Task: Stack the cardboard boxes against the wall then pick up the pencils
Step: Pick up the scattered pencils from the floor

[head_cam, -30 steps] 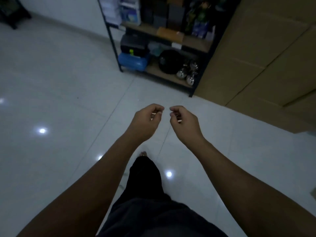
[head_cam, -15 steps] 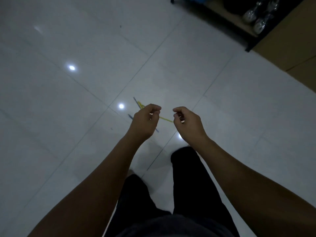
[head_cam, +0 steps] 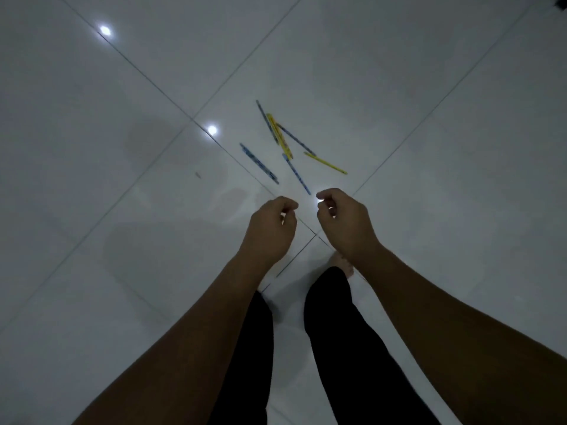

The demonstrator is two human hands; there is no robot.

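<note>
A bare foot (head_cam: 345, 266) is half hidden behind the wrist of the right hand (head_cam: 346, 223).

Pencils (head_cam: 279, 134), some seemingly crossed, on floor (head_cam: 122, 210)

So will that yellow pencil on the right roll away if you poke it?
Probably. The yellow pencil is thin and straight, so likely stiff and light. The tiled floor looks glossy, so it may slide or roll.

Six thin pencils (head_cam: 288, 145), blue and yellow, lie flat and loosely scattered, some crossing, on the floor.
</note>
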